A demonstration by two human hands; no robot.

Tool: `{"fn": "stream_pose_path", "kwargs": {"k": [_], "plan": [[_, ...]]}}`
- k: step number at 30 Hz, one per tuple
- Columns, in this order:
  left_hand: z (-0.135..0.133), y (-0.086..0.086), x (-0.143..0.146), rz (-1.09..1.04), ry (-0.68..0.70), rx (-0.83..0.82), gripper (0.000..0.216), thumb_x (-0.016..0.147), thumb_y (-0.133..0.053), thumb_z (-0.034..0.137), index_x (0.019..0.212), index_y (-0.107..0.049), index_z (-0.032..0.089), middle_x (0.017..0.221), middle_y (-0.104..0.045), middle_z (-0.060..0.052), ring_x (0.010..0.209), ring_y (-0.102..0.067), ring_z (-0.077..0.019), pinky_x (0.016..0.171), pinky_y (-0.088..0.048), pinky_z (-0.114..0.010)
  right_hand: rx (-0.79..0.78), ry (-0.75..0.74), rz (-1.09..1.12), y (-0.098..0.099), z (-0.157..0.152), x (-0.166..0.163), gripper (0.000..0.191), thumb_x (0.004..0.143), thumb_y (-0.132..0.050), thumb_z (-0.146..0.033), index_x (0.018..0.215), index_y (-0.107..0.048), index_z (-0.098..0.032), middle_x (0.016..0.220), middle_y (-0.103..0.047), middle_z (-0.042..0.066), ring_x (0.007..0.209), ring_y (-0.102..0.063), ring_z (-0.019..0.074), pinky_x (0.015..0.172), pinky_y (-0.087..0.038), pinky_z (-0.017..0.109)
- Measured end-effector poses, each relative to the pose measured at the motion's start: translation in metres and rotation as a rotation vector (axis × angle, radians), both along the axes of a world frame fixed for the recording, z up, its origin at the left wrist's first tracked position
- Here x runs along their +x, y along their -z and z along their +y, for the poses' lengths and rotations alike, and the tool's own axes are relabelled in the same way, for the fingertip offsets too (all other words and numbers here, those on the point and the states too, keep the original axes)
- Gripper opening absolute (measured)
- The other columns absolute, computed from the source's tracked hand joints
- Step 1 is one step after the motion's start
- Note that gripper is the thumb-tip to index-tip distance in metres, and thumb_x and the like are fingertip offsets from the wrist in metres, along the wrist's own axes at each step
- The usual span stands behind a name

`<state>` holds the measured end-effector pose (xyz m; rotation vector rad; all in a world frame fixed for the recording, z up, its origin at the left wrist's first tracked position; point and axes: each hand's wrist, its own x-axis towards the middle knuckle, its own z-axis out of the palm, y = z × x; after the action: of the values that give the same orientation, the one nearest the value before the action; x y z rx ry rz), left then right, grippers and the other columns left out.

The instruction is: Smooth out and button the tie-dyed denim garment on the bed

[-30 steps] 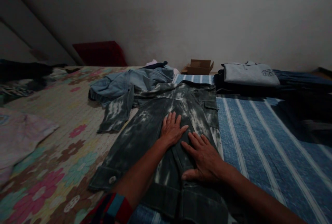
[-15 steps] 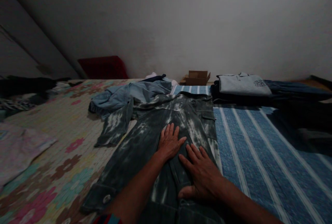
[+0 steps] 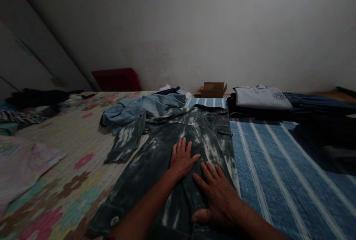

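Note:
A dark bleach-washed denim jacket (image 3: 155, 147) lies spread out in front of me, partly on a floral bedcover (image 3: 69, 151) and partly on a blue striped cover (image 3: 280, 158). My left hand (image 3: 181, 158) rests flat on the jacket's middle, fingers stretched forward. Just to its right my right hand (image 3: 218, 195) also lies flat on the denim, fingers spread, thumb tucked toward me. Neither hand holds anything. One sleeve (image 3: 126, 138) of the jacket stretches to the left.
A light blue denim garment (image 3: 141, 106) is crumpled behind the jacket. A folded grey shirt (image 3: 261, 97) tops a dark stack at the back right. A small cardboard box (image 3: 213, 89) and a red cushion (image 3: 116, 79) stand by the wall. Clothes (image 3: 33, 102) lie at far left.
Both hands stay flat on the jacket in nearly the same place. The view has tilted upward, so the scene sits lower in the picture and my sleeve has left it.

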<state>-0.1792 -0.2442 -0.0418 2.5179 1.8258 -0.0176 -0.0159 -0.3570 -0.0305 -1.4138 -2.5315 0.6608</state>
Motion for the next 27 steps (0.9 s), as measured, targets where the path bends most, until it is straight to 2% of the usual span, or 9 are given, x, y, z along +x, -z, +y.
{"fn": "stream_pose_path", "kwargs": {"k": [3, 6, 11, 15, 19, 24, 27], "plan": [[-0.004, -0.001, -0.003, 0.005, -0.064, -0.017, 0.079, 0.092, -0.025, 0.064, 0.148, -0.026, 0.008, 0.157, -0.01, -0.017, 0.145, -0.002, -0.0301, 0.116, -0.011, -0.048, -0.023, -0.004, 0.005, -0.001, 0.0, 0.0, 0.105, 0.069, -0.048, -0.083, 0.149, -0.026, -0.02, 0.154, -0.007, 0.023, 0.142, -0.001, 0.0388, 0.111, -0.006, 0.061], [-0.005, -0.002, -0.005, 0.01, -0.07, -0.037, 0.08, 0.092, -0.024, 0.064, 0.149, -0.024, 0.008, 0.157, -0.01, -0.017, 0.145, -0.003, -0.0297, 0.115, -0.011, -0.048, -0.026, 0.001, 0.01, 0.0, 0.0, 0.0, 0.105, 0.068, -0.049, -0.084, 0.149, -0.027, -0.02, 0.154, -0.007, 0.023, 0.142, 0.0, 0.0388, 0.111, -0.006, 0.061], [-0.004, -0.009, 0.0, 0.026, -0.075, -0.024, 0.077, 0.092, -0.025, 0.063, 0.146, -0.031, 0.008, 0.155, -0.017, -0.019, 0.144, -0.008, -0.0318, 0.115, -0.012, -0.051, -0.014, 0.009, 0.021, 0.007, 0.001, -0.001, 0.105, 0.067, -0.051, -0.083, 0.148, -0.028, -0.02, 0.154, -0.008, 0.022, 0.141, 0.0, 0.0394, 0.111, -0.007, 0.062], [0.0, -0.013, 0.018, -0.017, 0.036, 0.01, 0.072, 0.093, -0.025, 0.062, 0.146, -0.033, 0.013, 0.157, -0.016, -0.015, 0.145, -0.009, -0.0284, 0.116, -0.011, -0.049, 0.006, -0.003, 0.026, 0.01, 0.003, 0.0, 0.106, 0.066, -0.053, -0.082, 0.15, -0.024, -0.023, 0.154, -0.007, 0.021, 0.141, -0.001, 0.0406, 0.111, -0.009, 0.062], [0.01, -0.01, 0.037, -0.088, 0.191, -0.038, 0.07, 0.093, -0.028, 0.06, 0.148, -0.027, 0.018, 0.158, -0.012, -0.011, 0.145, -0.005, -0.0258, 0.116, -0.009, -0.048, 0.033, -0.014, 0.034, 0.009, 0.004, 0.0, 0.105, 0.067, -0.054, -0.081, 0.15, -0.021, -0.025, 0.155, -0.005, 0.019, 0.141, -0.002, 0.0408, 0.111, -0.011, 0.062], [0.019, -0.001, 0.04, -0.112, 0.211, -0.14, 0.071, 0.094, -0.026, 0.06, 0.151, -0.013, 0.02, 0.158, -0.012, -0.011, 0.145, -0.006, -0.0257, 0.115, -0.012, -0.051, 0.048, -0.023, 0.056, 0.003, 0.005, 0.002, 0.101, 0.07, -0.055, -0.078, 0.149, -0.027, -0.023, 0.155, -0.01, 0.018, 0.141, -0.003, 0.0394, 0.112, -0.011, 0.06], [0.021, 0.002, 0.038, -0.114, 0.218, -0.135, 0.071, 0.094, -0.025, 0.061, 0.152, -0.013, 0.021, 0.158, -0.012, -0.01, 0.145, -0.006, -0.0255, 0.115, -0.011, -0.052, 0.028, -0.028, 0.055, -0.001, 0.005, 0.002, 0.102, 0.069, -0.055, -0.079, 0.149, -0.028, -0.022, 0.154, -0.011, 0.02, 0.141, -0.003, 0.0397, 0.111, -0.01, 0.062]]}}
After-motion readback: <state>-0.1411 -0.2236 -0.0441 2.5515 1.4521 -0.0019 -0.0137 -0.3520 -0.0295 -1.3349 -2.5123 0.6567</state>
